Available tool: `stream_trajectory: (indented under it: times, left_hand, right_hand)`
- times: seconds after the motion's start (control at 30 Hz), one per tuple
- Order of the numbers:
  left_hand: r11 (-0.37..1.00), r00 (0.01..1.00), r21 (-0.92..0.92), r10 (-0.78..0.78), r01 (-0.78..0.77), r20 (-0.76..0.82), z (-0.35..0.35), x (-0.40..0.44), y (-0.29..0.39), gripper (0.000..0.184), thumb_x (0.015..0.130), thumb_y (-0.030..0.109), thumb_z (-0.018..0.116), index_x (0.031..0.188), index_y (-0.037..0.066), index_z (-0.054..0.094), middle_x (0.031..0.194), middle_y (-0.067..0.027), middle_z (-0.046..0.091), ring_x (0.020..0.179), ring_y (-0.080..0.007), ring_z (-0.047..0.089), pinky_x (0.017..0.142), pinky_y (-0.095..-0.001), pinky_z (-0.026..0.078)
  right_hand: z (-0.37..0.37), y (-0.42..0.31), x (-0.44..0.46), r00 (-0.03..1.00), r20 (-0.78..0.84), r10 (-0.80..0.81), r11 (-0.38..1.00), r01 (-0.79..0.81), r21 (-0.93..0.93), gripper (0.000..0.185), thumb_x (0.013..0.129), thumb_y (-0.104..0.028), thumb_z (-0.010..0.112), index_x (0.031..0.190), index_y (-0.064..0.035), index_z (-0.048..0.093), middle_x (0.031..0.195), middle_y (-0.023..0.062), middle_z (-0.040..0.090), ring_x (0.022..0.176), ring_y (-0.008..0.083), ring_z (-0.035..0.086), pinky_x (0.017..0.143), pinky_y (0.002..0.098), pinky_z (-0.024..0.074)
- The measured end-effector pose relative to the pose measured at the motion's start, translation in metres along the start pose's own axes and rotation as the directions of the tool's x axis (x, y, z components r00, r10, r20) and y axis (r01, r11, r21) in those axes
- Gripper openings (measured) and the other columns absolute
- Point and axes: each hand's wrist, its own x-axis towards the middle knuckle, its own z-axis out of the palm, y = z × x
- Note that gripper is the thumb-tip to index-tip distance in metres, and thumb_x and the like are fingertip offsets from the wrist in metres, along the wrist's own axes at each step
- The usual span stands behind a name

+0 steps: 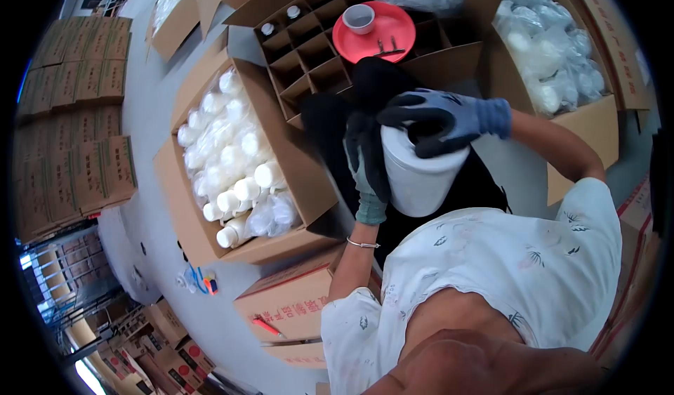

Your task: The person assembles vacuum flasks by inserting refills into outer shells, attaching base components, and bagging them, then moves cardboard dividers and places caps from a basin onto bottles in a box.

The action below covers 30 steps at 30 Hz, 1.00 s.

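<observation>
A white cylindrical tub [423, 177] sits at my lap, tilted a little, with a rim or lid edge around its top. My left hand [365, 160], in a grey-green glove with dark fingers, lies along the tub's left side and grips it. Over the top is my right hand [439, 122], in a blue-grey glove with black fingertips, its fingers curled down onto the rim. These fingers partly hide the top, so I cannot tell whether the tub is open or covered there.
An open carton [298, 205] of white bottles in plastic stands left. Ahead is a divided carton [288, 68] bearing a red plate [404, 26] with a small cup [359, 18]. Another carton [586, 124] holds bagged white items at right. A red cutter [267, 327] lies on a closed box [295, 300].
</observation>
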Motion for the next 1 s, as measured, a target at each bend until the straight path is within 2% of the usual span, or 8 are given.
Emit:
stream_trajectory:
  times: [0.1, 0.17, 0.3, 0.47, 0.63, 0.7, 0.83, 1.0]
  left_hand:
    - [0.790, 0.885, 0.501, 0.109, -0.353, 0.452, -0.007, -0.019, -0.039, 0.047, 0.096, 0.020, 0.051, 0.137, -0.001, 0.040, 0.138, -0.0169, 0.045, 0.127, -0.0253, 0.042, 0.107, -0.0373, 0.033]
    - [0.904, 0.791, 0.118, -0.418, 0.411, 0.447, -0.005, -0.018, -0.030, 0.051, 0.092, 0.021, 0.059, 0.135, -0.001, 0.042, 0.130, -0.0170, 0.052, 0.123, -0.0253, 0.047, 0.105, -0.0353, 0.036]
    - [0.749, 0.690, -0.014, -0.603, 0.662, 0.400, -0.025, -0.002, 0.019, 0.041, 0.089, 0.020, 0.062, 0.122, -0.003, 0.051, 0.110, -0.0095, 0.060, 0.100, -0.0154, 0.055, 0.089, -0.0272, 0.044]
    - [0.721, 0.727, -0.215, -0.537, 0.659, 0.427, -0.035, -0.030, 0.004, 0.049, 0.089, 0.020, 0.060, 0.132, 0.000, 0.048, 0.125, -0.0117, 0.056, 0.113, -0.0200, 0.054, 0.097, -0.0312, 0.042]
    - [0.840, 0.732, -0.056, -0.434, 0.539, 0.525, -0.061, -0.045, 0.028, 0.059, 0.086, 0.032, 0.061, 0.134, -0.001, 0.047, 0.134, -0.0150, 0.051, 0.124, -0.0239, 0.048, 0.106, -0.0350, 0.036]
    - [0.788, 0.794, -0.289, -0.370, 0.543, 0.482, -0.060, -0.057, 0.025, 0.052, 0.086, 0.016, 0.063, 0.133, 0.000, 0.048, 0.130, -0.0128, 0.055, 0.119, -0.0207, 0.052, 0.103, -0.0321, 0.038]
    - [0.831, 0.821, -0.060, -0.531, 0.553, 0.212, -0.036, -0.074, 0.000, 0.036, 0.086, 0.009, 0.059, 0.120, -0.001, 0.059, 0.119, -0.0137, 0.061, 0.108, -0.0185, 0.058, 0.091, -0.0311, 0.048]
    - [0.778, 0.904, 0.561, 0.020, -0.283, 0.428, -0.044, -0.067, -0.034, 0.032, 0.076, 0.012, 0.063, 0.107, 0.004, 0.065, 0.105, -0.0149, 0.064, 0.098, -0.0334, 0.057, 0.084, -0.0415, 0.045]
  right_hand:
    - [0.002, -0.017, -0.047, 0.993, -0.113, 0.015, 1.000, -0.015, 0.001, 0.063, 0.082, -0.039, 0.064, 0.132, -0.0045, 0.048, 0.127, 0.0168, 0.051, 0.118, 0.0319, 0.048, 0.102, 0.0422, 0.0362]
    - [0.016, -0.023, -0.065, 0.953, -0.251, 0.167, 0.986, -0.160, 0.051, 0.061, 0.086, -0.038, 0.060, 0.133, -0.0035, 0.046, 0.127, 0.0179, 0.050, 0.118, 0.0313, 0.048, 0.101, 0.0415, 0.0367]
    - [0.040, -0.017, -0.088, 0.808, -0.348, 0.476, 0.869, -0.372, 0.325, 0.058, 0.091, -0.040, 0.054, 0.134, -0.0024, 0.043, 0.126, 0.0183, 0.050, 0.117, 0.0311, 0.049, 0.101, 0.0399, 0.0375]
    - [0.057, -0.011, -0.087, 0.792, -0.366, 0.488, 0.863, -0.375, 0.340, 0.057, 0.093, -0.038, 0.051, 0.135, -0.0015, 0.040, 0.129, 0.0185, 0.047, 0.121, 0.0307, 0.046, 0.104, 0.0374, 0.0348]
    - [0.065, -0.005, -0.086, 0.829, -0.306, 0.468, 0.857, -0.342, 0.385, 0.061, 0.092, -0.036, 0.052, 0.140, -0.0025, 0.035, 0.138, 0.0188, 0.040, 0.129, 0.0310, 0.039, 0.108, 0.0376, 0.0295]
    - [0.057, -0.012, -0.074, 0.886, -0.310, 0.345, 0.924, -0.262, 0.280, 0.061, 0.093, -0.038, 0.048, 0.141, -0.0030, 0.034, 0.140, 0.0193, 0.039, 0.130, 0.0323, 0.037, 0.108, 0.0397, 0.0278]
    - [0.046, -0.014, -0.061, 0.968, -0.250, 0.013, 0.997, -0.032, -0.075, 0.063, 0.094, -0.044, 0.037, 0.142, -0.0037, 0.034, 0.142, 0.0207, 0.036, 0.132, 0.0362, 0.032, 0.109, 0.0447, 0.0237]
    - [0.043, -0.014, -0.066, 0.963, -0.206, -0.173, 0.982, 0.154, -0.106, 0.066, 0.092, -0.049, 0.036, 0.141, -0.0041, 0.035, 0.143, 0.0216, 0.032, 0.132, 0.0398, 0.030, 0.109, 0.0486, 0.0219]
